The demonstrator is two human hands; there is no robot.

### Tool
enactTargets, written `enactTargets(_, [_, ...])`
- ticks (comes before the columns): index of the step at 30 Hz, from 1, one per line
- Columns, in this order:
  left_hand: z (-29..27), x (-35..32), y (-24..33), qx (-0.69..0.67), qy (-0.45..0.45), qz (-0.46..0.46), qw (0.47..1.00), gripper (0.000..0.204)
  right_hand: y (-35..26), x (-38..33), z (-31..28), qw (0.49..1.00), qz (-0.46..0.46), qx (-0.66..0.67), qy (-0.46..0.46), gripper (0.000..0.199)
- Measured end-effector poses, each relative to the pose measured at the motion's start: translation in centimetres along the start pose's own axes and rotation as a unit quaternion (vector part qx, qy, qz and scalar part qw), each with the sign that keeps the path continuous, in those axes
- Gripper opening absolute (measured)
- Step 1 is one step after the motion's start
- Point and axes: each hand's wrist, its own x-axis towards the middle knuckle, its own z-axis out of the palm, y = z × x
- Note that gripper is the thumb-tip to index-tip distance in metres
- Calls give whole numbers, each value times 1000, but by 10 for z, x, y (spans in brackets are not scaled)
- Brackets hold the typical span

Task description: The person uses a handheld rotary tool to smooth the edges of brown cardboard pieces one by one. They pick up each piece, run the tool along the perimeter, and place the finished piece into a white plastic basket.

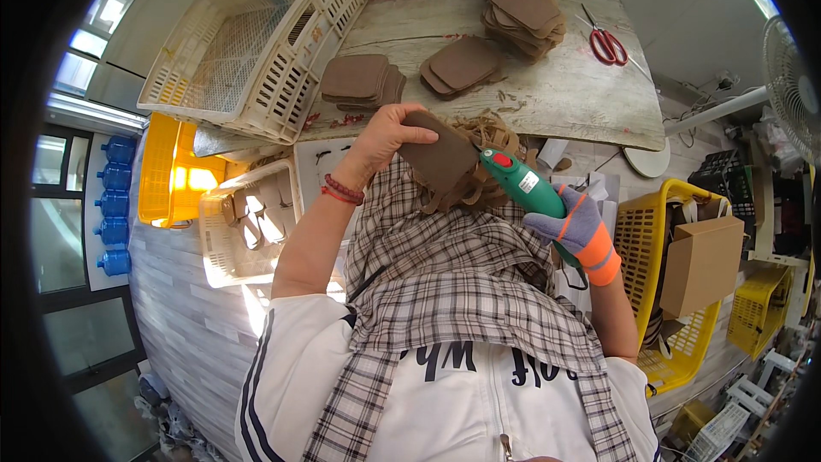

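Observation:
My left hand (389, 139), bare and with red beads at the wrist, pinches a flat brown piece of fabric or leather (438, 158) above my lap. My right hand (575, 227), in a grey and orange glove, is closed round green electric scissors (526, 184) with a red switch. Their tip meets the right edge of the brown piece; the blades are too small to make out. Under and beside the piece, curled brown offcut strips (492, 141) heap on my checked apron (428, 248). Stacks of similar cut pieces (359, 79) lie on the table.
The worn table (590, 103) also carries a white plastic crate (282, 60), a taller stack (523, 13) and red-handled scissors (607, 47). A yellow basket with a cardboard box (703, 265) stands right; a white crate (227, 244) is left. A fan (791, 68) stands far right.

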Motion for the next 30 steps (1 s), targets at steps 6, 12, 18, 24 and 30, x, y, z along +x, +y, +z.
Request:
enactTargets(6, [6, -2, 2, 55, -1, -24, 998, 19, 8, 2, 6, 998, -39, -47, 13, 54])
enactTargets(12, [19, -4, 6, 161, -17, -34, 986, 18, 0, 2, 15, 997, -47, -53, 13, 55])
enactTargets(18, [24, -3, 7, 223, -60, -56, 971, 17, 1, 6, 18, 997, -50, -64, 6, 54])
enactTargets(24, [25, 1, 2, 264, -125, 46, 955, 42, -10, 12, 26, 998, -1, 50, -39, 53])
enactTargets(30, [-11, -11, 38, 151, -22, -10, 988, 52, -1, 16, 25, 996, 11, 89, -4, 46])
